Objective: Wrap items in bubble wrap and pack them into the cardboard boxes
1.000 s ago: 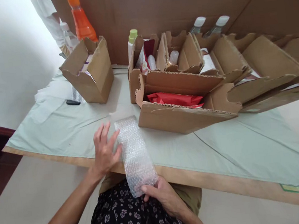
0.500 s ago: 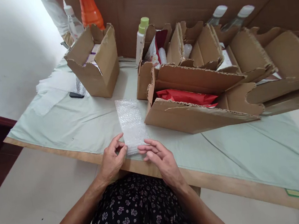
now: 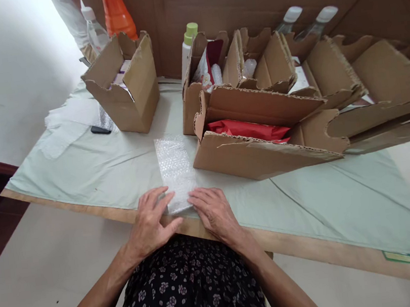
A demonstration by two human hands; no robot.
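A clear bubble wrap bag (image 3: 176, 169) lies flat on the pale green cloth near the table's front edge. At its lower left edge is my left hand (image 3: 151, 222), fingers spread and thumb stretched out to the right. My right hand (image 3: 215, 212) rests palm down at the lower right corner, its fingertips touching the bag, the fingers stretched out side by side. Neither hand grips anything. Whether something flat lies inside the bag, I cannot tell.
A cardboard box (image 3: 141, 89) with small packs stands at the back left, beside a black object (image 3: 100, 130) and loose bubble wrap sheets (image 3: 70, 120). Right of the bag, a cardboard bin (image 3: 265, 153) holds a red packet (image 3: 249, 130). Bottles (image 3: 118, 14) stand behind.
My left hand has opened from a pinch at the bag's left edge. My right hand has turned palm down, its fingers lowered onto the bag's right corner. The view has shifted slightly.
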